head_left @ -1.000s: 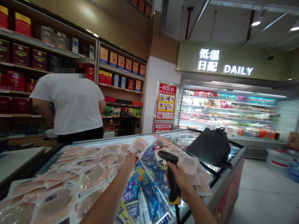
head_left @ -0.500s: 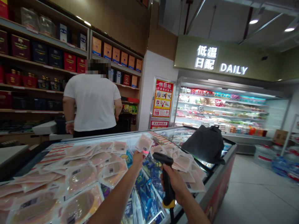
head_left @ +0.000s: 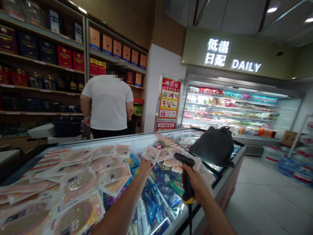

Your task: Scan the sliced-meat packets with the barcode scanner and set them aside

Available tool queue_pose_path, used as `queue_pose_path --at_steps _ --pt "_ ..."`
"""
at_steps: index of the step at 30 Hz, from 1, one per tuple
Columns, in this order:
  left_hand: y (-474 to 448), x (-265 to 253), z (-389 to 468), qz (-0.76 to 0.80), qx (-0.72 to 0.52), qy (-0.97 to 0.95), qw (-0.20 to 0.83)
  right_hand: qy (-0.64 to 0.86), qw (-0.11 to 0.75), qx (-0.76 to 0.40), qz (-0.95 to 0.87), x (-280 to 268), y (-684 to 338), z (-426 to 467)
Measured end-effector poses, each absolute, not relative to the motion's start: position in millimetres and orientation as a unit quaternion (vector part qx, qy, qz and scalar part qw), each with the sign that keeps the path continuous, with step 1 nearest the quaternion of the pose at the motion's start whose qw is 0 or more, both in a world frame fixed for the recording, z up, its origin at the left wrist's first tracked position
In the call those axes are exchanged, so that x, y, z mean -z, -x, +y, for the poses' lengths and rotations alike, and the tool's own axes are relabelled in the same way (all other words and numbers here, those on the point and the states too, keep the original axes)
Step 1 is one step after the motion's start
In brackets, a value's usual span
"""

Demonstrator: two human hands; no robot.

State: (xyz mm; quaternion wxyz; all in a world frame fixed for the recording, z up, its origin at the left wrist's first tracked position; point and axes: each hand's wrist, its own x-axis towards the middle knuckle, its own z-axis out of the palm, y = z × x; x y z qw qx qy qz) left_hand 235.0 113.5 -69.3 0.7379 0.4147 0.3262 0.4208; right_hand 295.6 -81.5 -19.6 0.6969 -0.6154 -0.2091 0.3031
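Note:
My left hand (head_left: 146, 166) pinches the near edge of a flat clear packet (head_left: 151, 153) with a pale pink round inside and a small barcode label. Wrapped round the grip of a black and yellow barcode scanner (head_left: 187, 182) is my right hand (head_left: 195, 181); the scanner's head points left and its cable hangs down. Many similar packets (head_left: 78, 184) lie overlapping on the freezer's glass top to the left. A smaller group of packets (head_left: 168, 155) lies behind the scanner, partly hidden by it and my right hand.
Under the glass of the chest freezer (head_left: 137, 138) are blue bags of frozen food (head_left: 153, 204). A dark grey bag (head_left: 214, 145) rests on its far right part. A person in a white shirt (head_left: 109, 101) stands beyond, facing shelves of boxes. Water bottles (head_left: 303, 168) stand on the floor at right.
My right hand has moved the scanner right, away from the packet in my left hand. The red light on that packet is gone. The person beyond appears further right.

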Motion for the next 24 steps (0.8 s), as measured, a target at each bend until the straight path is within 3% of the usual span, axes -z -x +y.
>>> queue_pose_path --at_steps 14,19,24 --pt "-259 69 90 0.371 -0.2 -0.597 0.683 0.631 0.722 -0.241 -0.148 13 -334 -104" --pt "-238 63 97 0.382 -0.197 -0.678 0.596 0.633 0.728 -0.232 -0.124 17 -337 -109" --pt "-167 48 138 0.425 -0.254 -0.747 0.444 0.635 0.717 -0.246 -0.152 19 -322 -100"
